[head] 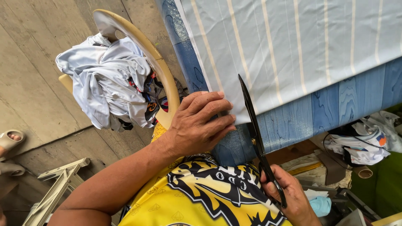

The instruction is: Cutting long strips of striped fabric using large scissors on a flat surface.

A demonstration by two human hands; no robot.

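The pale blue striped fabric (293, 46) fills the upper right of the frame, lying flat on a blue wood-grain table (301, 117) whose edge runs diagonally from the top centre down to the middle and then off to the right. The cloth's near edge runs close to that table edge, leaving a narrow band of bare blue surface below and to the left of it. To the left of the table, in the upper left of the frame, a pile of crumpled white garments (106, 81) sits on a tan plastic chair (155, 62), whose curved back comes almost up against the table's side, so there is little room between them. Beyond the chair the grey concrete floor (33, 62) is open. At lower right, under the table's edge, more bundled cloth (360, 144) and scraps crowd the space. The left hand (197, 125) lies at centre frame, palm down with fingers spread and flat, pressing on the corner of the striped fabric right at the table edge; it grasps nothing. The right hand (289, 196), at the lower centre-right, is closed through the handles of black scissors (255, 134), whose long blades point up the frame and appear nearly closed, their tip resting over the fabric's near edge just right of the left fingertips.
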